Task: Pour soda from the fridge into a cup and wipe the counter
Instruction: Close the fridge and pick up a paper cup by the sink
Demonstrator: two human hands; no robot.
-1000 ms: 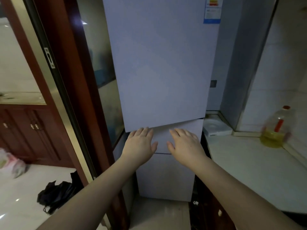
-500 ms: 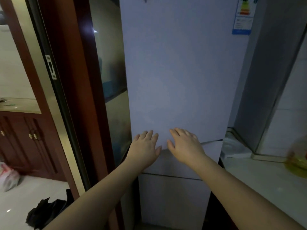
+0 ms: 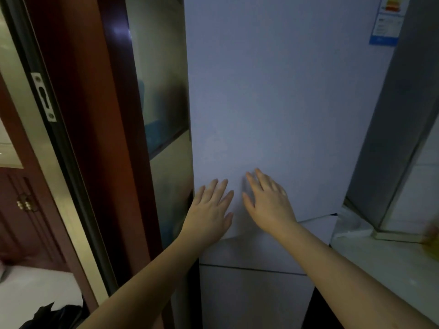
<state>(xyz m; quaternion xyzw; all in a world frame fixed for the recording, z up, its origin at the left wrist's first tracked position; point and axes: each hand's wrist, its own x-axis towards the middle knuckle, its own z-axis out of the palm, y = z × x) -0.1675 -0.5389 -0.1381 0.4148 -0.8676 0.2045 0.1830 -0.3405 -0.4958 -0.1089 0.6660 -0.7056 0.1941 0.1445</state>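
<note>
Dim kitchen lighting covers a narrow corner bounded by a doorway on the left and a worktop on the right. At far left, a dark red-brown wooden cabinet with small brass knobs [image 3: 23, 205] stands beyond the doorway, and a crumpled black plastic bag [image 3: 54, 315] lies on the pale floor at the near-left edge. A metal-edged sliding door frame with a white strike plate [image 3: 44, 97] runs diagonally beside a glossy red-brown wooden door post [image 3: 95, 115]. Right of the post, a reflective glass panel [image 3: 161, 91] adjoins the appliance.

Centre frame is filled by the tall pale lavender-white fridge [image 3: 273, 103]. Its large upper door sits above a shallower middle drawer front and a lower drawer front, all closed. A blue-and-white energy label [image 3: 387, 22] is fixed at the upper right corner of the upper door.

The left hand [image 3: 209, 210] lies flat near the lower left corner of the upper door, fingers straight and slightly spread, gripping nothing. The right hand [image 3: 268, 203] is just beside it, palm toward the same door, fingers extended and spread, also gripping nothing. Whether the palms press the door surface cannot be told.

At right, a pale stone counter [image 3: 380, 264] meets the fridge side, backed by a grey wall panel [image 3: 392, 138]. A blurred yellow object [image 3: 433, 236] sits at the far-right edge of the counter.
</note>
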